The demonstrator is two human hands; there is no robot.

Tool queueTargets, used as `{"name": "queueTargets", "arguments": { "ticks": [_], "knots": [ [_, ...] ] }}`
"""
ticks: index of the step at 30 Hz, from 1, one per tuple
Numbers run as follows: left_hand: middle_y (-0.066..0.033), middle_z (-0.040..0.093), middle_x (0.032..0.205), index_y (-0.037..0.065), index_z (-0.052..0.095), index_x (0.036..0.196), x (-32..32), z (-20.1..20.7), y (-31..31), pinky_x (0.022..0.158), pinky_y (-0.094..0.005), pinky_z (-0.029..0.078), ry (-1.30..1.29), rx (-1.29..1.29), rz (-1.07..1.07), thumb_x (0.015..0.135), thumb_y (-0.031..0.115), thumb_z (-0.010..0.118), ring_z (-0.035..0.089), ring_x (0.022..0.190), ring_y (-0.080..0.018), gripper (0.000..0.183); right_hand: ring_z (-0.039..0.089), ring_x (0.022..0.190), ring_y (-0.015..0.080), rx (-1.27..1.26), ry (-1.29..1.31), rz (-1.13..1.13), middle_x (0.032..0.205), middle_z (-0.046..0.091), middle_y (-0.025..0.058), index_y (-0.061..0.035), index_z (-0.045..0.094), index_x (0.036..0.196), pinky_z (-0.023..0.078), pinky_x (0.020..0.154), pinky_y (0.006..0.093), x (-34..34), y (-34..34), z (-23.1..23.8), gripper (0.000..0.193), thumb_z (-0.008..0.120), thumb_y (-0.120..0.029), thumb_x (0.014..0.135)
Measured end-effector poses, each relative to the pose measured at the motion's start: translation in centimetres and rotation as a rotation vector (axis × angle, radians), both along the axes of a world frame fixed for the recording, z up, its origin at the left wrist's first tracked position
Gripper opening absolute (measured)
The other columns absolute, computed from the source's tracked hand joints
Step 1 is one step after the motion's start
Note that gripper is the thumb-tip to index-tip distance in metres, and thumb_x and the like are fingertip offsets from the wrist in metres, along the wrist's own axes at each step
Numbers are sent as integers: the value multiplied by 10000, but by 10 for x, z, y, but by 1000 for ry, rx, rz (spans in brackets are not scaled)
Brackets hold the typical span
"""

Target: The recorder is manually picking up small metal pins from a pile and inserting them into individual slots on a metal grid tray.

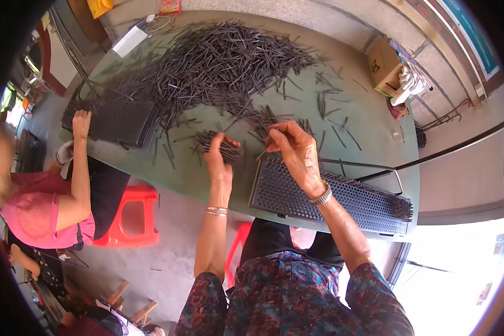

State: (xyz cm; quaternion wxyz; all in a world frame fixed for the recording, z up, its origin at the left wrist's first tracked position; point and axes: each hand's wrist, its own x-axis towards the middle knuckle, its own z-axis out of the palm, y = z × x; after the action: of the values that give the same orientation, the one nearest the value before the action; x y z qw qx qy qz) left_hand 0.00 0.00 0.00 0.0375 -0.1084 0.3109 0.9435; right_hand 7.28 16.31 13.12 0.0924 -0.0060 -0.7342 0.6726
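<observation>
Bunched in the left hand (219, 159): a loose bundle of sticks (206, 140), fingers curled part-way around. At 3 o'clock from there, the right hand (301, 159), fingertips drawn almost together; impossible to tell whether gripping a stick. At 4 o'clock, holed tray (364, 207), close to the near edge of the worktop (375, 134), partly under the right forearm.

Likely trouble: sticks spilling from too slack a curl, or snagging on strays close by; perhaps also the tray, nudged off the edge by that forearm.

At 12 o'clock, a big heap (229, 61); at 10, a second tray (131, 120) beside a co-worker's hand (82, 124). Farther out, a carton (383, 64) at 2. In the way at 3, behind the tray: a slanting black bar (453, 147).
</observation>
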Motion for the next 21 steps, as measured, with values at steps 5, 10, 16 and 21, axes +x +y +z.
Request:
{"name": "queueTargets", "arguments": {
  "ticks": [5, 10, 16, 21],
  "knots": [
    [-67, 559, 776, 51, 522, 884, 3, 53, 11, 707, -392, 510, -80, 276, -101, 886, 185, 621, 566, 710, -201, 167, 615, 711, 96, -199, -26, -30, 834, 638, 49, 13, 577, 1055, 528, 672, 236, 26, 11, 6, 130, 552, -88, 975],
    [-58, 561, 792, 53, 578, 968, 61, 86, 52, 714, -398, 522, -154, 325, -454, 892, 210, 657, 575, 729, -195, 192, 644, 766, 146, -283, -9, -88, 874, 661, 94, 41, 584, 1048, 557, 707, 275, 87, 37, 35, 157, 528, -96, 994],
    [-113, 669, 945, 70, 611, 1010, 138, 109, 109, 908, -566, 519, -329, 401, -674, 876, 189, 678, 676, 922, -289, 191, 669, 738, 163, -135, -19, -396, 864, 677, 115, 37, 598, 1013, 548, 718, 279, 188, 102, 44, 182, 545, -136, 992],
    [-22, 435, 705, 82, 538, 1063, 192, 107, 149, 663, -414, 517, -268, 308, -944, 897, 238, 644, 497, 657, -167, 251, 701, 742, 204, 15, 19, -817, 848, 695, 141, 42, 590, 1023, 554, 699, 288, 278, 148, 35, 224, 560, -177, 985]
  ]
}}
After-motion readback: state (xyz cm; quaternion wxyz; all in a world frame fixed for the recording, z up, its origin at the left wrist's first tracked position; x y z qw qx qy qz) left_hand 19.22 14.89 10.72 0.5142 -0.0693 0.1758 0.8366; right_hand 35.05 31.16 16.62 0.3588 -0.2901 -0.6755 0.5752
